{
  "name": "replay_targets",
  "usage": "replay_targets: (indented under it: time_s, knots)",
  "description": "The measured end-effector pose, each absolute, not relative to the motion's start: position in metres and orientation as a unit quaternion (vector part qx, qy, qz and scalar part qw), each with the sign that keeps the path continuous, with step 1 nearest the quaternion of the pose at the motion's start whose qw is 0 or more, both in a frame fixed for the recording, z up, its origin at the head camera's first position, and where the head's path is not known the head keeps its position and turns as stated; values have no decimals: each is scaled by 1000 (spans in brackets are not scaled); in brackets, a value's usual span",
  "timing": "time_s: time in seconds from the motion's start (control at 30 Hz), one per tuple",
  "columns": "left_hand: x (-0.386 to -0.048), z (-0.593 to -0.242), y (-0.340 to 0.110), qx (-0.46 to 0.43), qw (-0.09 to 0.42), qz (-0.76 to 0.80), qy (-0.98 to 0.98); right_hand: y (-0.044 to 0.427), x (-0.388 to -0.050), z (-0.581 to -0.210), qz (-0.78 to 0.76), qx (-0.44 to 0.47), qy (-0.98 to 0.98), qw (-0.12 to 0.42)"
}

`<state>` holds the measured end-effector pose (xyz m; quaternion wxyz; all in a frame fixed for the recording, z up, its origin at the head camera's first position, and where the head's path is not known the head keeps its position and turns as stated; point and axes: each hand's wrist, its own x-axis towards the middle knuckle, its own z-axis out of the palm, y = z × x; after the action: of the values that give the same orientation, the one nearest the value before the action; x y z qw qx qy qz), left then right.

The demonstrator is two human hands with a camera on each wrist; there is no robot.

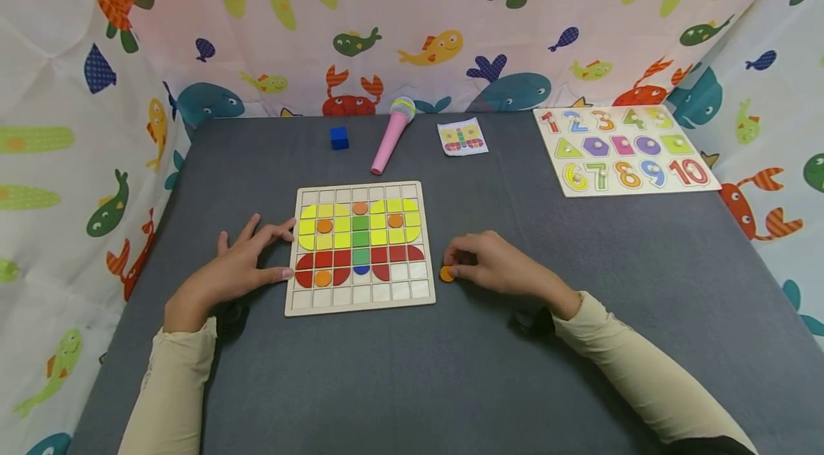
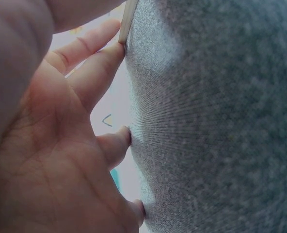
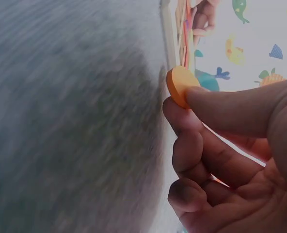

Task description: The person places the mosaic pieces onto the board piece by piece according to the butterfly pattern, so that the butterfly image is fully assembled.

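Note:
An orange round disc is pinched between the thumb and fingers of my right hand, just off the right edge of the wooden grid board. Yellow, green, red, blue and orange pieces form a butterfly on the board. Bare squares show at the lower right of the red wing and along the bottom row. My left hand touches the board's left edge with thumb and forefinger spread apart. Its other fingertips rest on the grey cloth, seen in the left wrist view.
Behind the board lie a blue cube, a pink toy microphone and a small butterfly picture card. A number and shape puzzle sits at the back right. Curtains with sea animals enclose the grey table.

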<state>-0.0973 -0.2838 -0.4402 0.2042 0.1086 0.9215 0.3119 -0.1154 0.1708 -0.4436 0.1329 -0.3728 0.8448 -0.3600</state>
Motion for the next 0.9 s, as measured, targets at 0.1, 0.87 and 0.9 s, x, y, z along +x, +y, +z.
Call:
replay_targets:
  time_s: [0.1, 0.87, 0.9]
  knots:
    - [-98, -441, -284, 111, 202, 312, 922, 164, -116, -442, -373, -362, 844, 131]
    - [-98, -442, -285, 116, 195, 312, 922, 94, -121, -444, -339, -408, 841, 101]
    - [-98, -442, -285, 116, 195, 312, 922, 92, -121, -444, -333, -411, 843, 94]
